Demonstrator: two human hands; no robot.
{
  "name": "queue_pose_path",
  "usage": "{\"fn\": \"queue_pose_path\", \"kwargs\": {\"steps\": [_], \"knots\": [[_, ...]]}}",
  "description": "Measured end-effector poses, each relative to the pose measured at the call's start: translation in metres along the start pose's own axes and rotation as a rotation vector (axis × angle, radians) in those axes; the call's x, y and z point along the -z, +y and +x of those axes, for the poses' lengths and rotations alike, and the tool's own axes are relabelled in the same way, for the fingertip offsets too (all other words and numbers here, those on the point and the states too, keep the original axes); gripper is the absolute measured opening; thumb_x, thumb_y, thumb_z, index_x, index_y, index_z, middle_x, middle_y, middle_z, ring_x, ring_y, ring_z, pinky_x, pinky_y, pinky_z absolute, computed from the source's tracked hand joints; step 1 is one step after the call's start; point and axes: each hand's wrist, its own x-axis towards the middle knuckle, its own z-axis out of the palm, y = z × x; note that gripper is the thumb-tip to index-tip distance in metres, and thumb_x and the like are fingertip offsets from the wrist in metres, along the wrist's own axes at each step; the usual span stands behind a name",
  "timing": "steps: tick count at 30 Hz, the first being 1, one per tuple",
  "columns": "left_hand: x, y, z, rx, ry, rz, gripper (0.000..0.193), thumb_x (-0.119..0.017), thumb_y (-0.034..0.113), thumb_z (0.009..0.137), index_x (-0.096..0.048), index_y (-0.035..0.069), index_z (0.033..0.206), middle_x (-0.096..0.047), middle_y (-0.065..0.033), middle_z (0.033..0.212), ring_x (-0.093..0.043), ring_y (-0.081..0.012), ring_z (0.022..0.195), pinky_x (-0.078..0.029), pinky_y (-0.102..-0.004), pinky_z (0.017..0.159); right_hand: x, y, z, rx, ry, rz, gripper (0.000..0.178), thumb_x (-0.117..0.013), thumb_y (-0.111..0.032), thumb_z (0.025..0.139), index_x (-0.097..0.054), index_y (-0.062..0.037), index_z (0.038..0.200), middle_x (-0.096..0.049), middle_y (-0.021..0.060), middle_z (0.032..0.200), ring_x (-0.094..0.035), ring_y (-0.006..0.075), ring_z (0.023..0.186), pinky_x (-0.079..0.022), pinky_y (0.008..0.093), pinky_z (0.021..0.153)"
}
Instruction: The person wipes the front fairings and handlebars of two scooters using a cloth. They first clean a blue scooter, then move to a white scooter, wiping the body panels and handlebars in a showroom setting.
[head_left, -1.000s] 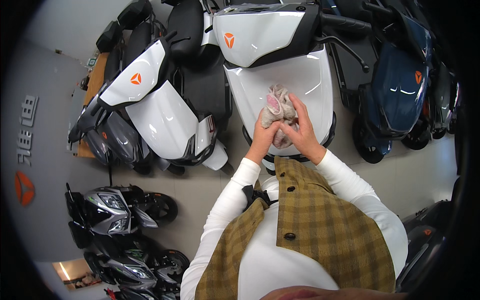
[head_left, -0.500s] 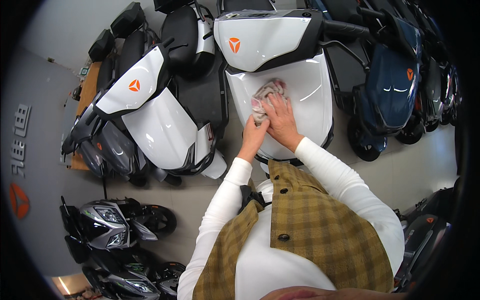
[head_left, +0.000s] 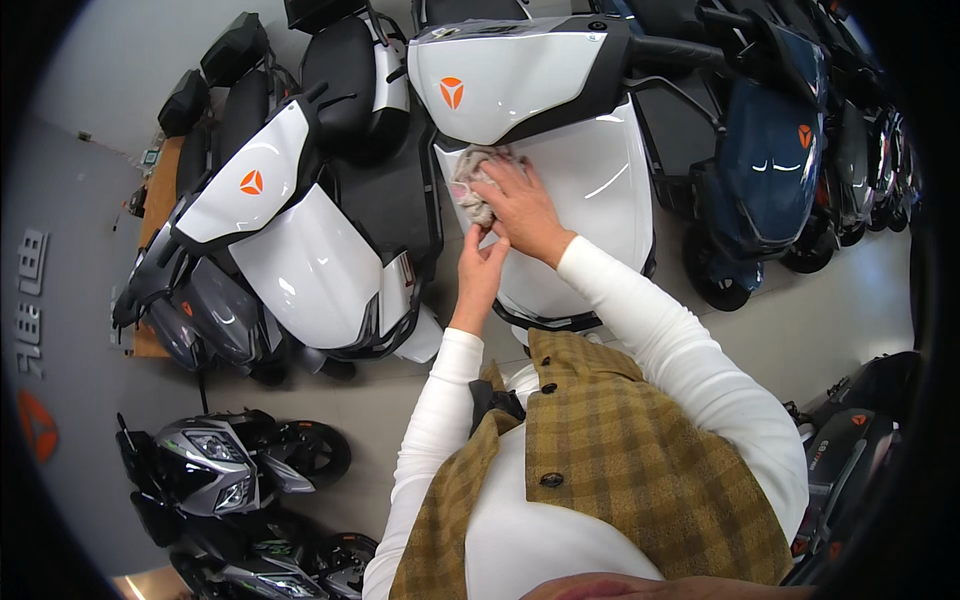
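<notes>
Cloth [head_left: 468, 176] shifted left, partly hidden under right hand [head_left: 527, 211], grip unclear.

The right grip [head_left: 520, 208] presses a crumpled cloth [head_left: 476, 200] against a white scooter [head_left: 595, 190].

a woolly, mustard-brown checked vest [head_left: 650, 440] is lying over a smooth white cloth top [head_left: 540, 525]. round dark buttons [head_left: 551, 480] are lining one vest edge, a black strap-like piece [head_left: 490, 402] is showing beside the opening, and long white sleeves [head_left: 655, 312] are fitting closely.
</notes>
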Motion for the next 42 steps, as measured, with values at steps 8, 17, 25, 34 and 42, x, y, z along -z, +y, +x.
{"fn": "queue_pose_path", "kwargs": {"steps": [8,17,25,34,42], "knots": [[-0.051,0.013,0.002,-0.027,-0.236,0.221,0.078,-0.068,0.02,0.095,-0.031,0.0,0.16,-0.051,-0.0219,0.151,-0.068,-0.023,0.113,-0.053,-0.0334,0.097,0.043,0.068,-0.022,-0.251,0.311,-0.051,0.057,-0.073,-0.017,0.076,-0.061,-0.009,0.132,-0.053,0.0141,0.146,-0.046,0.0393,0.14,-0.031,0.0668,0.116],[-0.053,-0.004,-0.012,0.028,-0.198,0.302,0.077,-0.067,0.022,0.094,-0.032,0.002,0.16,-0.052,-0.0228,0.15,-0.07,-0.0261,0.109,-0.054,-0.0366,0.097,0.054,0.134,-0.044,-0.719,0.506,0.179,0.064,-0.068,-0.018,0.082,-0.048,0.0004,0.141,-0.044,0.0263,0.149,-0.042,0.0461,0.138,-0.037,0.0499,0.115],[-0.049,-0.04,-0.035,0.143,-0.244,0.323,0.066,-0.068,0.022,0.096,-0.042,0.009,0.155,-0.058,-0.0159,0.145,-0.07,-0.0212,0.101,-0.054,-0.0332,0.092,0.022,0.078,-0.182,-0.73,0.386,0.161,0.079,-0.066,-0.014,0.083,-0.031,0.007,0.151,-0.03,0.0328,0.156,-0.032,0.0516,0.143,-0.029,0.0504,0.12],[-0.046,-0.087,-0.049,0.227,-0.381,0.335,0.057,-0.068,0.022,0.095,-0.051,0.002,0.145,-0.063,-0.0159,0.137,-0.067,-0.0245,0.11,-0.052,-0.0361,0.094,0.007,0.024,-0.265,-0.223,-0.069,-0.021,0.065,-0.064,0.006,0.08,-0.055,-0.0121,0.142,-0.036,0.0271,0.155,-0.038,0.0493,0.144,-0.036,0.0579,0.118],[-0.012,-0.072,-0.049,0.26,-0.136,0.403,0.054,-0.07,0.03,0.089,-0.055,-0.002,0.13,-0.067,-0.0222,0.121,-0.068,-0.032,0.109,-0.052,-0.04,0.093,0.0,0.017,-0.184,0.208,-0.324,0.131,0.041,-0.065,-0.001,0.082,-0.066,-0.0121,0.121,-0.051,0.0152,0.152,-0.05,0.0339,0.142,-0.035,0.0606,0.118]]}}
